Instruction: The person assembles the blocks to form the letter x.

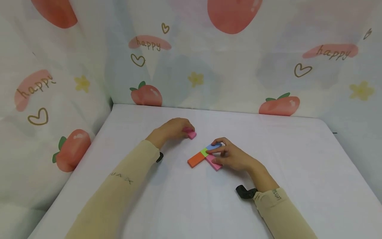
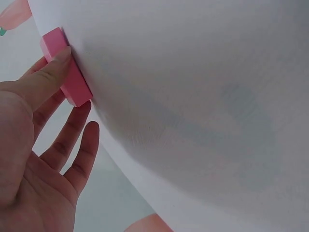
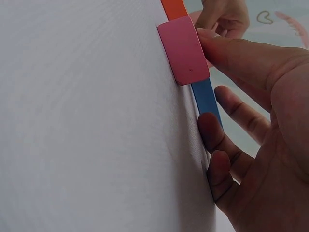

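Step in hand: judging from the frames, flat coloured blocks are being laid edge to edge into one figure on the white table (image 1: 268, 139); the left hand is fetching a further pink piece while the right steadies what already lies there.
Left hand: the left hand (image 1: 171, 130) sits just above the middle of the head view, palm down, fingers curled over a small pink block (image 1: 191, 134). In the left wrist view the thumb (image 2: 46, 79) presses one face of that pink block (image 2: 65, 67) and the fingers lie behind it, so the block is pinched and rests on the cloth.
Right hand: the right hand (image 1: 232, 156) lies right of centre, wrist bent, fingertips spread over the blue block (image 1: 214, 145) and the long pink block (image 1: 213, 162). The right wrist view shows the thumb (image 3: 231, 50) against the edge of the pink block (image 3: 183, 50), the other fingers loosely fanned along the blue block (image 3: 205, 99).
Assembled pieces: the orange block (image 1: 196, 159), a small green block (image 1: 204, 152), the blue and the long pink one touch each other at the centre of the head view.
Loose piece: near the group, to its upper left, apart from it.
Next move calls for: probably sliding the pinched block down and right to a free edge, squaring it up, while the right hand holds the others from shifting.
Arms: both forearms in beige sleeves reach in from the bottom edge, converging.
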`<state>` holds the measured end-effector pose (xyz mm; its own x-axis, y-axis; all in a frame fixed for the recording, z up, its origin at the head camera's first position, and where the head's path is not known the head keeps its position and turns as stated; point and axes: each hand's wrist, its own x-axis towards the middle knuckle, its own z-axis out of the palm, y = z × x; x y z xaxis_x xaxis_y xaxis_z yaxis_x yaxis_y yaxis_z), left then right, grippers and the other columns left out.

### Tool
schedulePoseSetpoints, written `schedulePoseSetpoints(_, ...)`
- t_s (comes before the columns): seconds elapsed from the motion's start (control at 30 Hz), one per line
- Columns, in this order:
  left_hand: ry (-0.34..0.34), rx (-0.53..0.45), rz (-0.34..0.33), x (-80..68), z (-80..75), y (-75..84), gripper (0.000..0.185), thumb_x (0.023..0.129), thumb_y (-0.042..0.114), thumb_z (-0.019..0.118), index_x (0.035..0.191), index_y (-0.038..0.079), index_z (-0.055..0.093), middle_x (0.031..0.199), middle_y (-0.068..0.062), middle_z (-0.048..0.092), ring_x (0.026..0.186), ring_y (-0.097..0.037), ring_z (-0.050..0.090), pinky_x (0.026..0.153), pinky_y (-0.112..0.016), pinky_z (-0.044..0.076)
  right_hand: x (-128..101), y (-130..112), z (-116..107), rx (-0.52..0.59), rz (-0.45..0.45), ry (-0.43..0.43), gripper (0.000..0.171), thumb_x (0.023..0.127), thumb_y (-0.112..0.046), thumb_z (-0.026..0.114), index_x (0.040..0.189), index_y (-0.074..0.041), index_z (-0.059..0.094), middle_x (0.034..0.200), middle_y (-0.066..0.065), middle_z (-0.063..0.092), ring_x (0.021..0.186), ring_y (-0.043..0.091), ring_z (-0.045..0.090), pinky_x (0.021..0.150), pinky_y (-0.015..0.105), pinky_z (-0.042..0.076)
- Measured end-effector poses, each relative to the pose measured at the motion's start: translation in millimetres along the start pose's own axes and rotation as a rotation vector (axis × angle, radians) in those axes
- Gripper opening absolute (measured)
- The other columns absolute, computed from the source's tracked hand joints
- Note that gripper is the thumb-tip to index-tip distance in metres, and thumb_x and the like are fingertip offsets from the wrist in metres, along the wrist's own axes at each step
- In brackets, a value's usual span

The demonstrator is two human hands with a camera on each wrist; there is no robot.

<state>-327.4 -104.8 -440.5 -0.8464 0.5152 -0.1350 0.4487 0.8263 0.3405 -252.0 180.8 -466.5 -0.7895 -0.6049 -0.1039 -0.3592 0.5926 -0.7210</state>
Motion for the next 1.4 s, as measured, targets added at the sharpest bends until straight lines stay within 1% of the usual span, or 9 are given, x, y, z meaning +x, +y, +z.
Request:
schedulePoseSetpoints(0.07,-0.008,-0.010,-0.007,-0.4,1.5,-0.7,0.035,0.089,0.026,0.071,0.123,0.028,0.066,0.118,0.009,0.061,0.111,-0.013,0.053,0.099,-0.034,0.046,0,0,1,0.009,0.006,-0.007,0.032,0.088,-0.033,0.071,0.120,-0.033,0.068,0.139,-0.007,0.038,0.101,0.017,0.049,0.084,0.032,0.043)
schedulePoseSetpoints(0.2,-0.019,-0.006,0.011,-1.1,6.9,-3.2,0.033,0.088,0.024,0.071,0.121,0.028,0.067,0.114,0.009,0.061,0.108,-0.012,0.053,0.099,-0.033,0.045,-1,3,3,0.025,0.014,-0.019,0.032,0.088,-0.034,0.071,0.120,-0.032,0.069,0.139,-0.006,0.038,0.101,0.019,0.048,0.084,0.034,0.041)
schedulePoseSetpoints(0.37,-0.030,0.012,0.051,-1.3,11.0,-2.6,0.033,0.087,0.024,0.073,0.119,0.030,0.068,0.112,0.010,0.060,0.105,-0.011,0.053,0.096,-0.032,0.046,-2,5,5,0.016,0.018,-0.021,0.032,0.087,-0.034,0.071,0.119,-0.034,0.069,0.139,-0.007,0.038,0.100,0.018,0.049,0.083,0.034,0.042)
schedulePoseSetpoints(0.5,-0.037,0.037,0.085,-0.9,9.4,2.5,0.033,0.086,0.025,0.073,0.119,0.029,0.068,0.113,0.009,0.060,0.105,-0.011,0.053,0.095,-0.033,0.047,-2,5,3,0.003,0.018,-0.016,0.031,0.088,-0.034,0.071,0.119,-0.034,0.069,0.139,-0.008,0.038,0.100,0.018,0.050,0.083,0.033,0.043)
schedulePoseSetpoints(0.7,-0.036,0.103,0.152,0.2,7.6,8.7,0.032,0.087,0.028,0.072,0.118,0.030,0.068,0.113,0.008,0.061,0.105,-0.011,0.054,0.097,-0.032,0.046,-2,5,2,0.019,0.014,-0.018,0.033,0.088,-0.034,0.071,0.120,-0.032,0.069,0.140,-0.005,0.038,0.100,0.019,0.049,0.083,0.034,0.042)
schedulePoseSetpoints(0.9,-0.075,0.111,0.165,-1.6,7.5,15.4,0.032,0.088,0.029,0.071,0.120,0.031,0.067,0.114,0.008,0.061,0.105,-0.011,0.054,0.095,-0.031,0.047,-2,5,2,0.026,0.022,-0.017,0.033,0.087,-0.036,0.071,0.120,-0.033,0.069,0.139,-0.006,0.038,0.102,0.019,0.048,0.083,0.034,0.041)
schedulePoseSetpoints(1.0,-0.078,0.127,0.175,-3.6,6.8,18.4,0.031,0.088,0.029,0.071,0.119,0.031,0.068,0.112,0.008,0.061,0.104,-0.012,0.054,0.095,-0.031,0.047,-1,4,1,0.022,0.010,-0.015,0.033,0.087,-0.035,0.071,0.120,-0.033,0.069,0.139,-0.006,0.038,0.102,0.019,0.048,0.084,0.034,0.042)
schedulePoseSetpoints(1.2,-0.089,0.145,0.166,-7.2,3.8,23.2,0.031,0.087,0.029,0.072,0.118,0.033,0.068,0.113,0.009,0.061,0.104,-0.010,0.055,0.095,-0.032,0.048,1,1,1,0.032,-0.019,-0.020,0.033,0.087,-0.034,0.071,0.120,-0.031,0.069,0.139,-0.004,0.038,0.100,0.018,0.048,0.085,0.034,0.041)
schedulePoseSetpoints(1.4,-0.089,0.147,0.214,-4.8,2.5,28.0,0.031,0.087,0.027,0.073,0.117,0.033,0.069,0.113,0.009,0.062,0.104,-0.011,0.056,0.095,-0.032,0.048,2,-1,-3,0.013,-0.011,-0.011,0.031,0.087,-0.033,0.072,0.118,-0.034,0.069,0.139,-0.005,0.038,0.097,0.018,0.050,0.082,0.033,0.043)
